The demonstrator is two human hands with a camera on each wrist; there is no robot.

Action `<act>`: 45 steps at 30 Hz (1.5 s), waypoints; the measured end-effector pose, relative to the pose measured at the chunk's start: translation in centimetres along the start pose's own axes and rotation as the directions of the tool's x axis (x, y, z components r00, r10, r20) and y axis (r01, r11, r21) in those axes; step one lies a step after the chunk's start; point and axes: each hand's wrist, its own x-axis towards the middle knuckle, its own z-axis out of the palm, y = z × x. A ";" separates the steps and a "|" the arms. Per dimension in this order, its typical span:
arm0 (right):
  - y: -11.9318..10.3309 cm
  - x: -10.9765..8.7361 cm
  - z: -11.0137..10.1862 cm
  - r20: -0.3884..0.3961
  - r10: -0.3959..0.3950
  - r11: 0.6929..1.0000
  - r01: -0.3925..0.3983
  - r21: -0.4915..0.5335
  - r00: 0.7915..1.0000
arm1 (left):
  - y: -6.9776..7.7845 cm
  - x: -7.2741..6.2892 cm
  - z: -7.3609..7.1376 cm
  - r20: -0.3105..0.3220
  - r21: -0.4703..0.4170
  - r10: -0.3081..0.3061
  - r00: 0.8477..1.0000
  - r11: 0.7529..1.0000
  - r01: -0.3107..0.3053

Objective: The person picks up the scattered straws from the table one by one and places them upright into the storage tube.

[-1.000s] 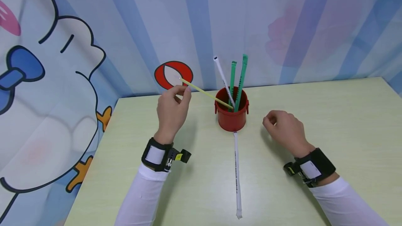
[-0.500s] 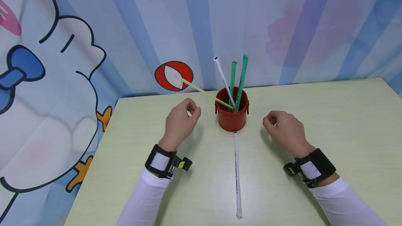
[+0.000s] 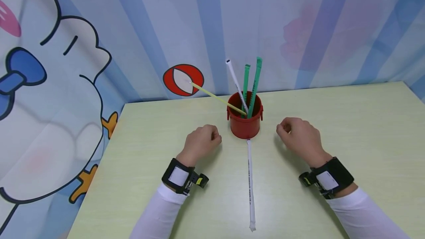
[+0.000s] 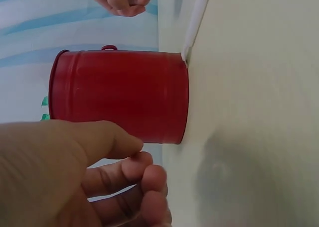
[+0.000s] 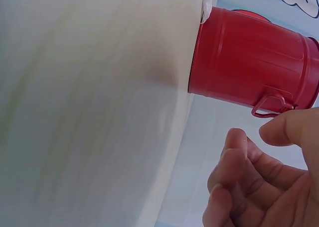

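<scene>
A small red metal bucket stands upright on the table. In it lean two green wrapped straws, one white wrapped straw and a thin yellow straw that slants far out to the left. My left hand is left of the bucket, low over the table, fingers loosely curled round nothing. To the right, my right hand hangs with loosely bent fingers, and the right wrist view shows a gap between its thumb and fingers. Another white wrapped straw lies lengthwise on the table, its far end at the bucket's base.
The pale wooden table reaches back to a blue striped cloth with cartoon prints. The bucket has small side handles. Each wrist wears a black strap with a camera.
My left hand has come away from the yellow straw's upper end, moving down and right to beside the bucket. The right hand and the straws have hardly moved.
</scene>
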 end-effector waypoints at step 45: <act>-5.8 -4.4 4.6 0.330 -0.104 0.974 0.164 -0.159 0.938 | -0.4 -0.3 1.5 0.053 0.080 0.041 0.998 0.996 -0.045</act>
